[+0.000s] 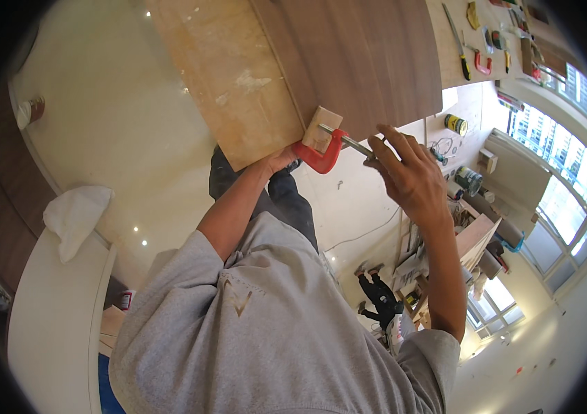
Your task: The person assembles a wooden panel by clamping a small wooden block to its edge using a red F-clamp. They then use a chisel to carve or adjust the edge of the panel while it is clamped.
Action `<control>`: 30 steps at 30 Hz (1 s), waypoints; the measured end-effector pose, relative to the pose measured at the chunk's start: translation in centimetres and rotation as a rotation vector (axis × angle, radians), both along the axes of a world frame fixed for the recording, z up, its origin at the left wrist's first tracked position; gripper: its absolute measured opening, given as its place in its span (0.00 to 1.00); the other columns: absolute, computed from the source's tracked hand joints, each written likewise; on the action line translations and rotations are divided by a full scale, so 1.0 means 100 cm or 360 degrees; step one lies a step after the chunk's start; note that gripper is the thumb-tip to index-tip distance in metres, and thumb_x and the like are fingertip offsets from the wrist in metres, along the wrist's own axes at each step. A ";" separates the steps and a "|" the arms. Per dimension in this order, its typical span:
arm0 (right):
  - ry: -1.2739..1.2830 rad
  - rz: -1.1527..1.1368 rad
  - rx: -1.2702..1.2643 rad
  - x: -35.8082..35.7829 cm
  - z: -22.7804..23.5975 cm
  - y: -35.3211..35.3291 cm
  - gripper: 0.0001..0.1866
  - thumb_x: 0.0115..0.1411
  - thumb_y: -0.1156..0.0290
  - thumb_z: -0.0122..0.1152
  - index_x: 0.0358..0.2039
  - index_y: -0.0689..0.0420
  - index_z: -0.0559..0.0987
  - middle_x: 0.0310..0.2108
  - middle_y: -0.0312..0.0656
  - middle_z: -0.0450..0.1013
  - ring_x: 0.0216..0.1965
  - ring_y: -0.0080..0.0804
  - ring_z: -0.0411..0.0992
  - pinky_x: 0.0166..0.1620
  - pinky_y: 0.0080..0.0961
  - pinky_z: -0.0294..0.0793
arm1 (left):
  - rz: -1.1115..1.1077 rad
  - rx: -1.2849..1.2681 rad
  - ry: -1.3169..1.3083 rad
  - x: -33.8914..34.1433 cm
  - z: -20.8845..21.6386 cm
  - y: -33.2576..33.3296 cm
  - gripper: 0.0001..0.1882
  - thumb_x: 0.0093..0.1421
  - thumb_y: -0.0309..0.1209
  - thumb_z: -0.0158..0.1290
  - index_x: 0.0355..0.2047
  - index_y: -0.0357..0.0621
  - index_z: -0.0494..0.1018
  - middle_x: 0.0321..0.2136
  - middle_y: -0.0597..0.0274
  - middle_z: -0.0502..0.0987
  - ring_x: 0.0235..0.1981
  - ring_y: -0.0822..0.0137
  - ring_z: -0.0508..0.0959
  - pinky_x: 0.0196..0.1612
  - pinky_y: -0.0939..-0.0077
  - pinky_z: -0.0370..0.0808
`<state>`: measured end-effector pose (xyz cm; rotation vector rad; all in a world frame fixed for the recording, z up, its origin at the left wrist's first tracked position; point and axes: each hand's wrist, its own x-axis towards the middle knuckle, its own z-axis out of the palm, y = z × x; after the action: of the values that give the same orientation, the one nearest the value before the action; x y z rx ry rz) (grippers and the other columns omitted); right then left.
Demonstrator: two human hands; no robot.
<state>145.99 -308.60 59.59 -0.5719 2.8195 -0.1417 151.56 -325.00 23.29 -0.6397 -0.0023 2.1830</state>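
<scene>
A red C-clamp (322, 162) sits at the near edge of a brown wood-grained panel (369, 62). Its steel screw reaches over a small pale wood block (322, 130) lying at that panel's corner. My left hand (280, 160) grips the clamp's red frame from the left, with its fingertips partly hidden behind the frame and board edge. At the outer end of the screw, my right hand (409, 172) has its thumb and fingers bent around the handle. A lighter plywood board (238, 83) lies alongside and partly beneath the brown panel.
On the bench at upper right lie a long tool with a yellow-and-black handle (464, 65) and another red clamp (482, 64). Cans (455, 124) stand on the floor at right. Beyond my right arm is a person in dark clothes (381, 297). A white cloth (80, 214) drapes over a pale surface (55, 317) at left.
</scene>
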 end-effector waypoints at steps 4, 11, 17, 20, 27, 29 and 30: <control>0.0072 -0.0618 -0.0663 0.004 -0.018 0.008 0.14 0.61 0.80 0.66 0.47 0.60 0.80 0.47 0.46 0.78 0.42 0.44 0.79 0.44 0.29 0.79 | 0.0040 0.0091 -0.0113 0.006 -0.017 0.001 0.24 0.69 0.33 0.57 0.63 0.43 0.68 0.61 0.53 0.74 0.59 0.55 0.77 0.61 0.52 0.80; -0.0314 -0.1054 -0.0525 0.058 -0.137 0.051 0.41 0.53 0.79 0.73 0.67 0.54 0.67 0.50 0.41 0.73 0.38 0.35 0.75 0.42 0.31 0.77 | 0.0014 0.0110 -0.0193 0.006 -0.021 0.002 0.24 0.69 0.33 0.57 0.63 0.42 0.68 0.61 0.53 0.74 0.59 0.56 0.77 0.61 0.52 0.80; -0.0302 -0.0798 -0.0732 0.037 -0.160 -0.003 0.37 0.50 0.77 0.75 0.62 0.59 0.73 0.65 0.46 0.67 0.56 0.49 0.72 0.49 0.42 0.84 | 0.0042 0.0108 -0.0126 -0.002 0.000 -0.005 0.22 0.68 0.33 0.58 0.61 0.44 0.70 0.59 0.55 0.76 0.59 0.57 0.78 0.62 0.51 0.79; -0.0250 -0.0498 -0.0701 0.034 -0.162 0.007 0.36 0.48 0.77 0.75 0.60 0.56 0.75 0.65 0.44 0.66 0.56 0.49 0.72 0.49 0.40 0.84 | 0.0025 0.0141 0.0030 0.000 0.001 -0.007 0.22 0.68 0.32 0.59 0.60 0.45 0.70 0.58 0.56 0.77 0.59 0.58 0.77 0.62 0.52 0.79; -0.0434 -0.0198 -0.0587 0.009 -0.152 0.017 0.42 0.49 0.74 0.77 0.66 0.58 0.71 0.66 0.47 0.68 0.54 0.45 0.71 0.56 0.38 0.81 | -0.0068 -0.0017 0.0129 0.007 -0.005 0.003 0.23 0.68 0.31 0.60 0.61 0.46 0.70 0.57 0.59 0.78 0.57 0.60 0.80 0.58 0.54 0.82; -0.0442 -0.0355 -0.0658 0.009 -0.149 0.012 0.40 0.49 0.75 0.77 0.65 0.58 0.73 0.66 0.45 0.68 0.55 0.44 0.71 0.56 0.38 0.81 | -0.0064 -0.0096 0.0143 0.008 -0.005 0.004 0.23 0.68 0.31 0.60 0.61 0.47 0.70 0.57 0.59 0.78 0.56 0.61 0.80 0.58 0.54 0.82; -0.0441 -0.0359 -0.0656 0.011 -0.150 0.012 0.40 0.49 0.75 0.77 0.65 0.58 0.73 0.66 0.45 0.68 0.55 0.44 0.71 0.56 0.38 0.81 | -0.0055 -0.0057 0.0135 0.007 -0.005 0.005 0.23 0.68 0.32 0.60 0.61 0.47 0.70 0.57 0.59 0.78 0.56 0.61 0.80 0.58 0.54 0.82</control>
<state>147.14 -307.38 44.59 -0.2816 2.5785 -0.7940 152.29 -324.52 22.83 -0.5628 0.0922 2.1795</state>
